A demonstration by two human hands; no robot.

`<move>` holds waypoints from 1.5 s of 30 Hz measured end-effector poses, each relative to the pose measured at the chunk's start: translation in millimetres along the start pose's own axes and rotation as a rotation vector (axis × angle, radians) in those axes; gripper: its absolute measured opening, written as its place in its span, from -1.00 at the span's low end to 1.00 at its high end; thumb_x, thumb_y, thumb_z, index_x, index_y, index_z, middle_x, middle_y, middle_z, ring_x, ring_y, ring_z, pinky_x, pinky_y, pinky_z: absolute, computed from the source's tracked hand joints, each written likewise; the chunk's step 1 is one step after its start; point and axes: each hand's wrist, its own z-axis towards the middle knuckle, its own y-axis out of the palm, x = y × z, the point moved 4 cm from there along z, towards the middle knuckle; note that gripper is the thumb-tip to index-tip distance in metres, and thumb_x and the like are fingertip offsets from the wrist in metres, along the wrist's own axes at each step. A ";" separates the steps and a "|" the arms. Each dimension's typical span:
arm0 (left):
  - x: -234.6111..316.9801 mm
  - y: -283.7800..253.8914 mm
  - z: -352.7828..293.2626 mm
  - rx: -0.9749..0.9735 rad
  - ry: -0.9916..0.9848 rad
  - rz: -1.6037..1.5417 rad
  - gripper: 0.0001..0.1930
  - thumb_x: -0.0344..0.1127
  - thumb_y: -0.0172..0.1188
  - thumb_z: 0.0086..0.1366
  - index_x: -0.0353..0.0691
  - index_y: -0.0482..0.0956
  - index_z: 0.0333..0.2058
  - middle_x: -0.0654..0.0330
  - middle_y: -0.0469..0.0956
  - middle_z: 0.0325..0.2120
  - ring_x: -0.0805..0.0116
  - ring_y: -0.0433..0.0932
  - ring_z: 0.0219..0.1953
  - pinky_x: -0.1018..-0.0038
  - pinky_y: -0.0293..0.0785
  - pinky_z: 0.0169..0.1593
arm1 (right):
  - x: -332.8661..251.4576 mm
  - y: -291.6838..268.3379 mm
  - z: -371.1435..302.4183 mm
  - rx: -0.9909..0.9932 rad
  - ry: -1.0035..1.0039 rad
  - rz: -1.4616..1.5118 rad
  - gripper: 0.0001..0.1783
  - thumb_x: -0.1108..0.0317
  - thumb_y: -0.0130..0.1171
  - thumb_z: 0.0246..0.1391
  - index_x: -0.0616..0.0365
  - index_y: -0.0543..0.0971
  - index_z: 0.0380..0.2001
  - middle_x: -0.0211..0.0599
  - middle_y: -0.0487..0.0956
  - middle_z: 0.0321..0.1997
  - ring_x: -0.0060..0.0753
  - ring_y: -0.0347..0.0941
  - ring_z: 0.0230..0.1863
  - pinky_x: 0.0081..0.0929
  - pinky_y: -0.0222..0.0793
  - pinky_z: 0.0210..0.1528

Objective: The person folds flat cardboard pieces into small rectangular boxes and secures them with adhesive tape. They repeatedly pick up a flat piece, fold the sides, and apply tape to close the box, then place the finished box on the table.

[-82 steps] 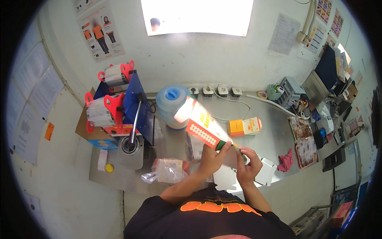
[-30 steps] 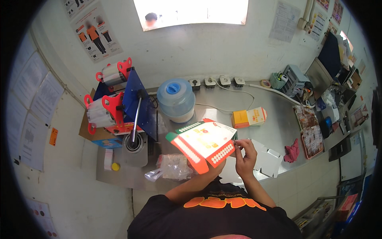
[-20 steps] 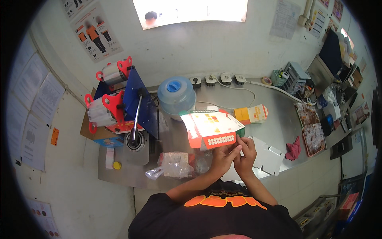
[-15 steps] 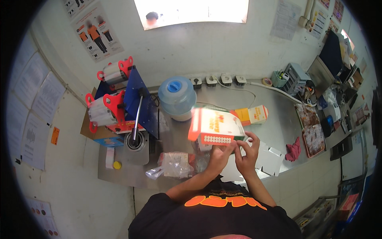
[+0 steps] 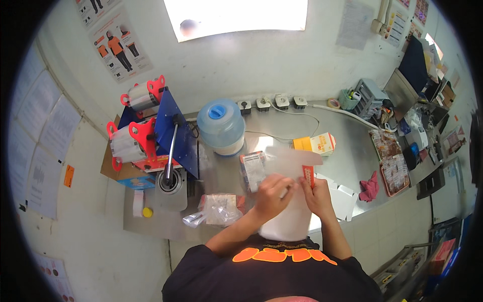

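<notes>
A paper carton [image 5: 294, 216] is opened out in front of my chest, its plain white side facing up and smeared by motion. My right hand [image 5: 317, 197] grips its right edge, where a red-orange printed strip shows beside the thumb. Over the white card hovers my left hand [image 5: 273, 197], fingers curled in and thumb near them; whether they pinch a part of the card is unclear. Beyond my left hand lies a small printed packet [image 5: 253, 168]. Flat white carton blanks [image 5: 343, 199] rest to the right of my right hand.
A blue water jug [image 5: 220, 128] stands behind the packet. Leftward are a blue roll-holder machine [image 5: 173, 131] with a lever and a plastic-wrapped packet [image 5: 221, 210]. A yellow-and-white carton [image 5: 316, 144] lies farther back. Rightward are a red cloth [image 5: 369, 186] and wrapped trays [image 5: 394, 173].
The carton has turned from its printed face to its white side and come down toward my chest. My left hand has shifted slightly left, away from the right hand.
</notes>
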 end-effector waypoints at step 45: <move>332.6 366.5 -85.8 -0.702 -0.136 -1.149 -0.89 -0.42 0.25 0.38 -0.36 0.56 -0.27 0.15 0.61 -0.25 0.48 0.56 -0.18 0.55 0.47 -0.04 | 90.6 -280.3 -397.3 1.409 0.129 -0.353 -0.86 0.47 0.27 0.04 0.20 0.66 -0.28 -0.31 0.55 -0.33 -0.18 0.44 -0.22 -0.24 0.35 -0.11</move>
